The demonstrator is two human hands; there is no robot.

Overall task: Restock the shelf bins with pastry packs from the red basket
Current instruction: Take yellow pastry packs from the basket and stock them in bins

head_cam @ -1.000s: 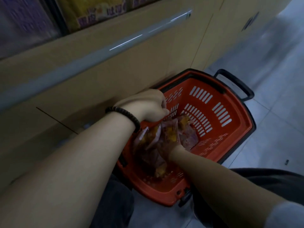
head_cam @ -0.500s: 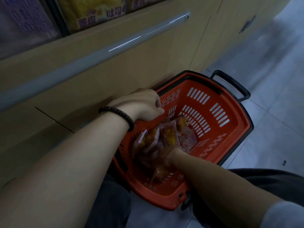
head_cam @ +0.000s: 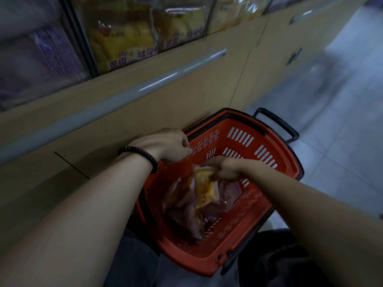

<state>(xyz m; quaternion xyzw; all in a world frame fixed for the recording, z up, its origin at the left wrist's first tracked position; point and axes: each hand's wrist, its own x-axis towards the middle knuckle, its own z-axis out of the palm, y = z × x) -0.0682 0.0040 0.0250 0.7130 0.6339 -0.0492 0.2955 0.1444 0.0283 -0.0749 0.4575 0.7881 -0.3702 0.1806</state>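
right hand (head_cam: 226,168) pinches pastry pack (head_cam: 205,188), hanging below fingers | left hand (head_cam: 165,144) curled, hold unclear

basket (head_cam: 234,253): red slotted plastic | pastry packs (head_cam: 204,190): glossy clear film | rail (head_cam: 157,81): shiny metal

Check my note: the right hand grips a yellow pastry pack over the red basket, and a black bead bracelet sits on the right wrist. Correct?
Not quite. The head view shows the black bead bracelet on the left wrist, not the right. The rest holds: the right hand grips a yellow pastry pack over the red basket.
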